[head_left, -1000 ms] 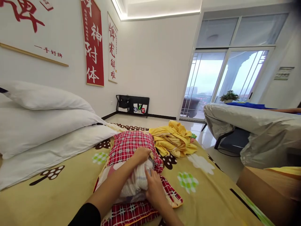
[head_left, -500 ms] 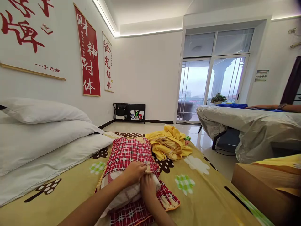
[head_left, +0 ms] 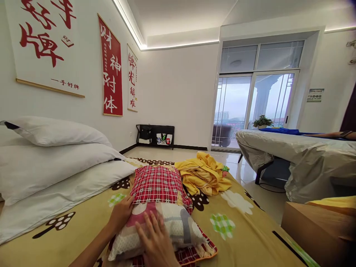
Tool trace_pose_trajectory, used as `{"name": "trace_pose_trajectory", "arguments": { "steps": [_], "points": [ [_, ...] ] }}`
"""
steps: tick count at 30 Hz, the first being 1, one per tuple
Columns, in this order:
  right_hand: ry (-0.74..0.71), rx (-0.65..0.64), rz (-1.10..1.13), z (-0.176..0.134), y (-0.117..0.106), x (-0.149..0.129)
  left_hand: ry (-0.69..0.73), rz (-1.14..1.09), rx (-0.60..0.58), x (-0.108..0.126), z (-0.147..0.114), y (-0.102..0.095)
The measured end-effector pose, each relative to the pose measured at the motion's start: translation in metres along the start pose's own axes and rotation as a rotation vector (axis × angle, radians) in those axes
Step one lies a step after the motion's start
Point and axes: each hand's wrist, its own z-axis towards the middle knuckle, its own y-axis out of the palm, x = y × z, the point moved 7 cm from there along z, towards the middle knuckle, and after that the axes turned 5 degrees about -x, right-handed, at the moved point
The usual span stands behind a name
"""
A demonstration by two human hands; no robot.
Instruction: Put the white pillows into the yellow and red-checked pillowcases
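A small patterned pillow lies partly inside a red plaid pillowcase on the bed. Its near half shows, with pale, pink and grey patches, and the far half is covered by the case. My left hand is closed on the left edge of the case's opening. My right hand lies palm down on the exposed pillow, fingers spread. Beneath the pillow, a loose flap of the plaid case with orange trim sticks out at the right.
White pillows are stacked at the left. Crumpled yellow fabric lies just beyond the case, on the olive bedspread. A cardboard box stands at the right. Behind it, another person's forearm rests over a plastic-covered table.
Both hands have parted from the case's opening edge. My left hand has moved left to its corner, and my right hand has come back flat onto the pillow. The view has shifted slightly.
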Motion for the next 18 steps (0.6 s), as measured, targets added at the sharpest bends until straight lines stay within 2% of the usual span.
{"name": "trace_pose_trajectory", "arguments": {
  "steps": [2, 5, 8, 10, 13, 18],
  "points": [
    [0.026, -0.023, 0.014, 0.02, 0.018, 0.001, 0.026, 0.011, 0.011, 0.004, 0.0, -0.004],
    [0.124, -0.14, 0.095, 0.036, 0.039, 0.029, 0.016, 0.074, 0.05, -0.005, -0.002, -0.01],
    [0.2, -0.164, 0.134, 0.038, 0.044, 0.06, -0.085, 0.071, 0.023, -0.024, -0.002, -0.001],
    [0.26, -0.117, 0.118, 0.035, 0.038, 0.075, -0.149, 0.016, -0.035, -0.029, -0.002, 0.013],
    [0.349, -0.052, 0.039, 0.035, 0.022, 0.091, -0.109, -0.094, -0.075, -0.014, -0.001, 0.028],
    [0.451, -0.005, 0.003, 0.054, -0.019, 0.111, -0.016, -0.262, -0.003, 0.014, 0.004, 0.021]
  ]
}}
